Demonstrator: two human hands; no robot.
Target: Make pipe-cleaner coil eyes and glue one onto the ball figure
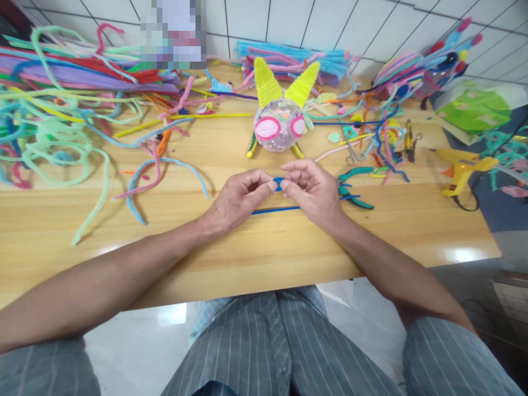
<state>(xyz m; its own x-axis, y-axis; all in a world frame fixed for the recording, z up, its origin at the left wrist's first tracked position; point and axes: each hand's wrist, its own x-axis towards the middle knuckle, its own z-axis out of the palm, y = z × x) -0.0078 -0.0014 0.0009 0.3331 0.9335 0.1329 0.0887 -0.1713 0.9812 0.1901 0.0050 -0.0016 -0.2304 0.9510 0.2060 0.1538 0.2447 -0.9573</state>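
Note:
Between my fingertips is a small blue coil of pipe cleaner [278, 184]. My left hand [247, 195] pinches its left side, and my right hand [311, 187] pinches the right side with thumb and finger. Below both hands a straight blue pipe cleaner [275, 210] lies on the table, partly hidden by my right hand. Just beyond my hands stands a clear round figure [280, 129] with yellow ears, pink-rimmed oval eyes and yellow legs. Green-handled pliers [357, 187] lie right beside my right hand.
Tangled pipe cleaners [58, 137] cover the wooden table's [198, 269] left side. Bundled pipe cleaners [297, 63] lie along the tiled wall. At the right are small scissors [352, 154], a yellow glue gun [460, 168] with a cord, and a green packet [474, 110].

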